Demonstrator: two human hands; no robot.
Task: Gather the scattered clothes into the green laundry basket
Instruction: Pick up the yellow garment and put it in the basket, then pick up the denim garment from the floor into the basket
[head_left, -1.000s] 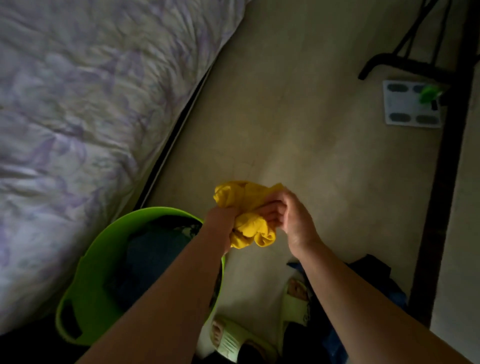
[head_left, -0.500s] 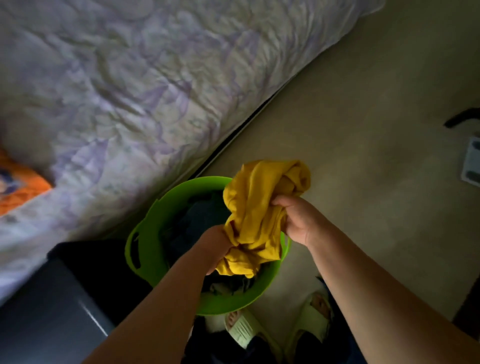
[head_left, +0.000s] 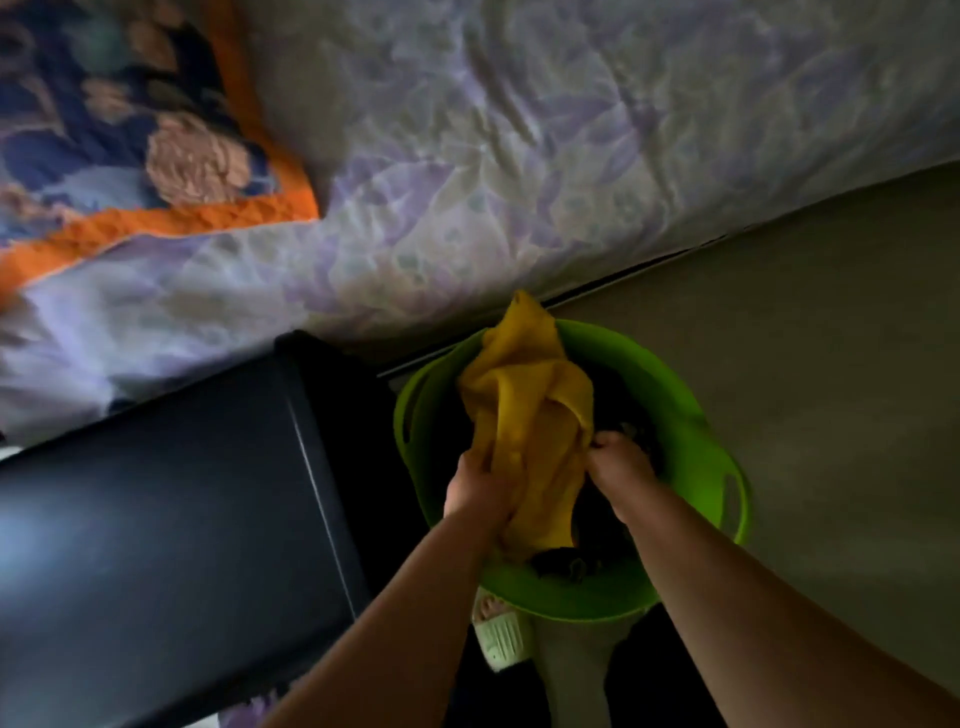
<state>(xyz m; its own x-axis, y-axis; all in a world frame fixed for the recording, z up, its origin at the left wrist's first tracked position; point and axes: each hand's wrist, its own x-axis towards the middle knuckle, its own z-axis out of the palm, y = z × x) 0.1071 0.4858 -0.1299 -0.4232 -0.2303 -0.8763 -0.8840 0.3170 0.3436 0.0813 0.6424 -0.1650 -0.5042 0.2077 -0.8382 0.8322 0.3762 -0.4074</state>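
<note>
Dimly, green laundry basket on beige floor, seemingly beside bed.

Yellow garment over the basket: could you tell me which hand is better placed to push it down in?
Probably the left hand: it grips the yellow garment mid-bunch over the green basket; the right hand only holds its edge.

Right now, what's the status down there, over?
Left hand and right hand both grip the yellow garment. Garment held over the green basket, dark clothes inside. Nothing in the way.
</note>
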